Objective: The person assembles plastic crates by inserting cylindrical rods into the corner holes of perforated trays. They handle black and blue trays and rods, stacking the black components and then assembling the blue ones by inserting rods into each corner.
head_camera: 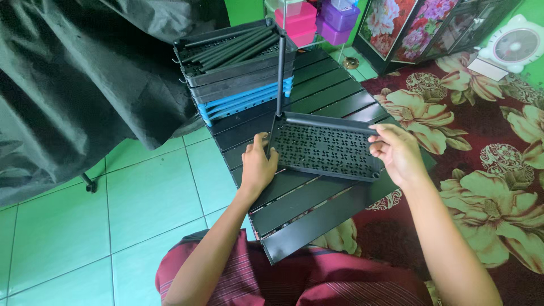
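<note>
A person sat over a low black slatted table [317, 198], both bare hands on one dark perforated shelf tray [326, 150] that lay flat on the slats. One black pole [280, 73] stood upright from the tray's far left corner, and one more pole [328, 123] lay along its far edge.

The left hand [258, 167] gripped the tray's left edge, thumb on top and fingers curled underneath, out of sight. The right hand [396, 153] held the right edge, its fingers [378, 148] bent and closed around the rim near the lying pole's end. The tray sat between the two hands.

Behind it stood one stack of trays [241, 79], about three dark ones above about two blue ones, with a bundle of loose black poles [238, 48] on top; I could not count them exactly. Black cloth [79, 85] hung to the left, over green tiles [130, 198]. A red floral rug [481, 170] lay to the right.
</note>
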